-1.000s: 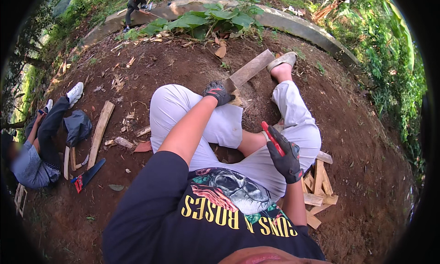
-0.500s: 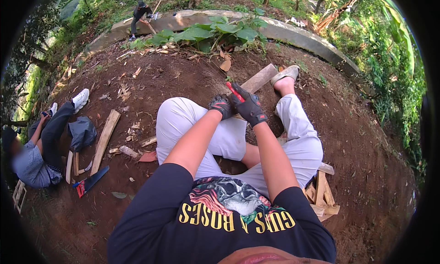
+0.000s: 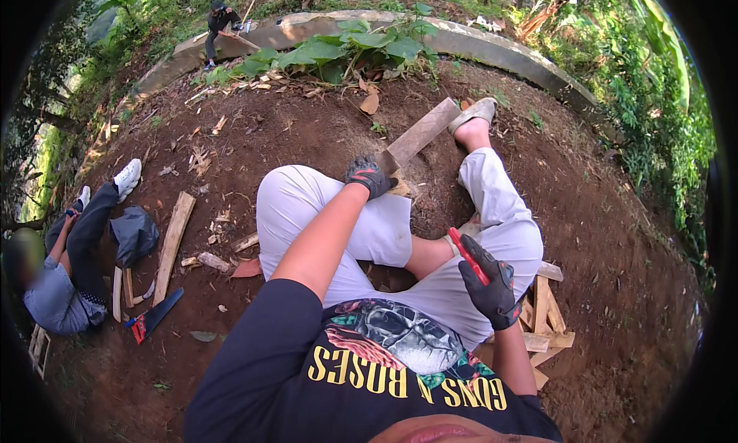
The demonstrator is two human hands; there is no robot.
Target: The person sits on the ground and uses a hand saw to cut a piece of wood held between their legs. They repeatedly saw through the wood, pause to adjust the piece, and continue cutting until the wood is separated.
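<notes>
My gloved left hand is closed on the near end of a wooden board, which slants away across the ground toward my right foot. Below that end, a paler wood piece shows beside my knee. Over my right thigh, my gloved right hand is wrapped round a red-handled tool, well apart from the board. Only a narrow red strip of the tool is visible; the rest is hidden by the hand or seen edge-on.
Cut wood pieces lie in a pile by my right hip. On the left are a long plank, a red-handled saw, a dark bag and a seated person. Another person works near a low concrete wall.
My right hand has moved from the board's near end back toward my right hip, carrying the red-handled tool. My left hand stays at the board. The far person has shifted posture.
</notes>
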